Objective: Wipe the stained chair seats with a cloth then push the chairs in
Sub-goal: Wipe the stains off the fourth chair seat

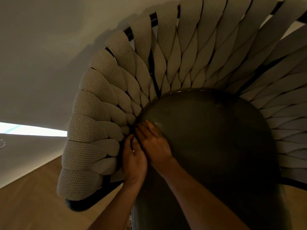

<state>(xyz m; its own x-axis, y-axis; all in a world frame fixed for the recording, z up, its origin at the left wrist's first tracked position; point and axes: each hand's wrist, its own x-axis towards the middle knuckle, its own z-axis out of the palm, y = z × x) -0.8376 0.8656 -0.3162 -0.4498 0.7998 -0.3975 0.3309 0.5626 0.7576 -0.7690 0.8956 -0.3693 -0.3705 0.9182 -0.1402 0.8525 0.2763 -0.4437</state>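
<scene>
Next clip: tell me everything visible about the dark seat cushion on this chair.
The seat cushion is dark olive-grey, smooth and slightly glossy, like leather or vinyl. Its back edge is rounded and tucks under the chair's woven beige straps, which fan around it. No stain is clear in this dim light. At its left rear edge, the right hand lies on the surface and the left hand curls at the seam beside it. A sliver of something pale shows between them.

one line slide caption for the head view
Both hands, left hand and right hand, work at the seat edge beside the woven chair back.
</scene>
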